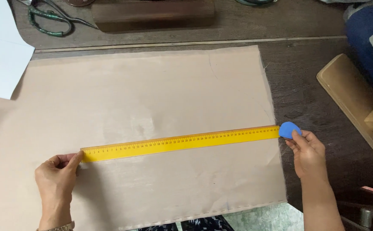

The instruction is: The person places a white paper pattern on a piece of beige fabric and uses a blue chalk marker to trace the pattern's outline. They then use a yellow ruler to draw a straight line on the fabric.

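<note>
A: Where are the hands?

B: The left hand (pixel 57 175) presses its fingertips on the near-left end of a yellow ruler (pixel 180 143), fingers curled down, pinning it rather than wrapped around it. The right hand (pixel 308 152) pinches a blue piece of tailor's chalk (pixel 289 129) between thumb and fingers, right at the ruler's far-right end.

A: And the ruler itself?

B: It lies flat across a sheet of pale pink fabric (pixel 143 94), slanting slightly upward toward the right, spanning from one hand to the other. Its right tip reaches the fabric's right edge, where the chalk touches.

A: How do the edges run?

B: The fabric's right edge runs just left of the right hand; its near edge sits close to the person. Beyond the right edge is bare dark wooden table (pixel 306 81), then a wooden board (pixel 351 98) lying at an angle.

A: Anything farther out?

B: Green-handled scissors (pixel 49 19) at the far left, and white paper (pixel 0 55) overlapping the fabric's far-left corner. Above the ruler the fabric is open.
</note>
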